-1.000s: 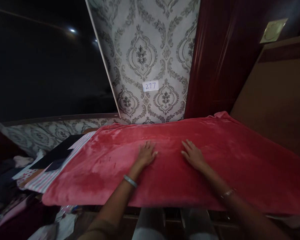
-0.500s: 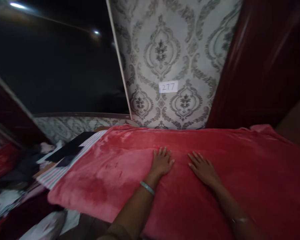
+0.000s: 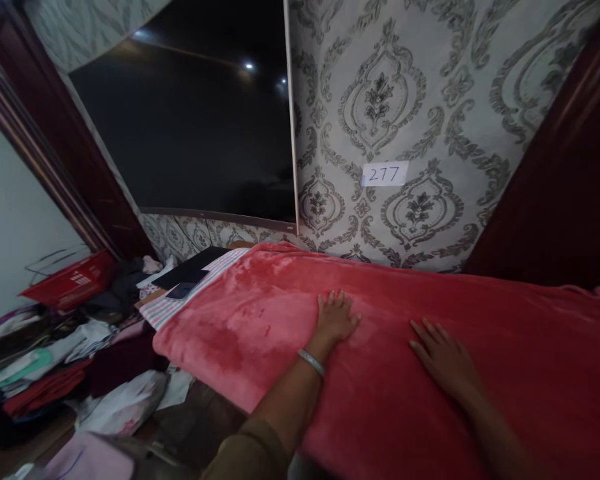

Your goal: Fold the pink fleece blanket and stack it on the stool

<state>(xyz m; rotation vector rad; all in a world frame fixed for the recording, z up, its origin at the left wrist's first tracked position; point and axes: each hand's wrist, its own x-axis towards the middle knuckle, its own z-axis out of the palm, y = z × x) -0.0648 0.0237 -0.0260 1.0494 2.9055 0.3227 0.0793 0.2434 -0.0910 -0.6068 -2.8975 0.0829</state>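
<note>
A red plush blanket lies spread over a raised flat surface and reaches across most of the lower view. On its middle rests my left hand, palm down with the fingers spread; a silver bracelet circles that wrist. Farther right, my right hand also lies flat on the blanket, fingers stretched out. Neither hand grips the cloth. Beyond the blanket's left end shows a striped cloth, with a small dark flat item on it.
A large dark television screen hangs on the patterned wall, beside a paper marked 277. To the left, a red shopping basket stands near heaped clothes. A black flat board lies past the striped cloth.
My view has turned left, bringing the basket and clothes heap into sight. Both hands stay flat on the blanket, and they are slightly farther apart.
</note>
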